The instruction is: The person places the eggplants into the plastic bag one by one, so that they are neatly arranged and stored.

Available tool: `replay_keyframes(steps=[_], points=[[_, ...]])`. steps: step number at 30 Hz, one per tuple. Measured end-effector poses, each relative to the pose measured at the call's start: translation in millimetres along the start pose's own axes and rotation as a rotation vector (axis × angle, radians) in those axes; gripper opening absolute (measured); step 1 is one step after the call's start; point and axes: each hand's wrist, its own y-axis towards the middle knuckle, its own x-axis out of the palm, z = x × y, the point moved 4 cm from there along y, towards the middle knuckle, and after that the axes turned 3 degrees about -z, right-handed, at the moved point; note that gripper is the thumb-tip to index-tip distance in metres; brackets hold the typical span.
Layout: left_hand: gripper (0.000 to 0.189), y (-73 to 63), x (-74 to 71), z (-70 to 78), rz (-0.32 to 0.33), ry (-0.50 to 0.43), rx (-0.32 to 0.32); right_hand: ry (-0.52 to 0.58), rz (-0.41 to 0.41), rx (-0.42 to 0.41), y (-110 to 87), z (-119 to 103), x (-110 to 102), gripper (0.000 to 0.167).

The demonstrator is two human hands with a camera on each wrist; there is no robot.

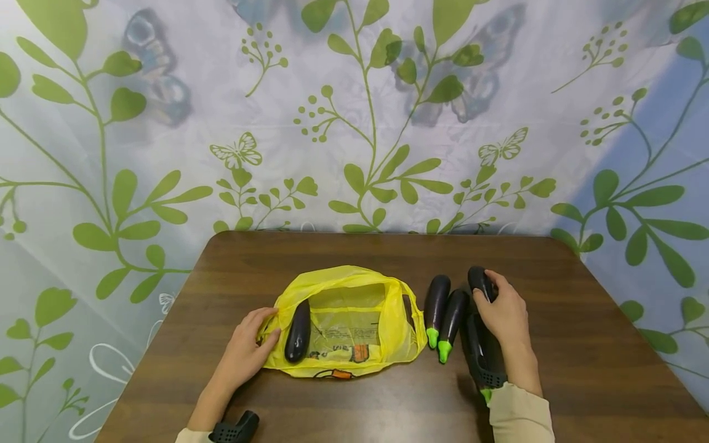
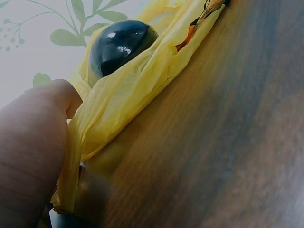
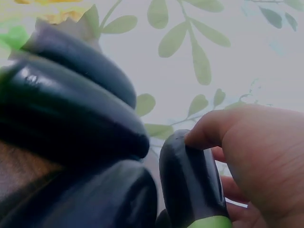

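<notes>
A yellow plastic bag (image 1: 346,317) lies on its side with its mouth spread. Inside, at its left, is a dark purple eggplant (image 1: 298,332), whose glossy rounded end shows in the left wrist view. My left hand (image 1: 246,351) holds the bag's left edge between thumb and fingers. On the right, my right hand (image 1: 504,311) grips an eggplant (image 3: 190,180), with thumb and fingers on either side of it. Two eggplants, one outer (image 1: 437,300) and one inner (image 1: 454,317), lie between bag and right hand. Another eggplant (image 1: 484,344) is partly hidden under the right wrist.
The brown wooden table (image 1: 382,412) carries everything. Behind it hangs a cloth (image 1: 354,123) printed with leaves and butterflies. Black camera mounts sit on both wrists, the left mount (image 1: 235,429) near the front edge. A dark shape (image 1: 408,311) shows at the bag's right side.
</notes>
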Motion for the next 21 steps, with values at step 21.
replay_keyframes(steps=[21], points=[[0.041, -0.6, 0.8, -1.7, -0.011, -0.004, -0.018, 0.074, 0.093, -0.077, -6.0, -24.9, -16.4, 0.056]])
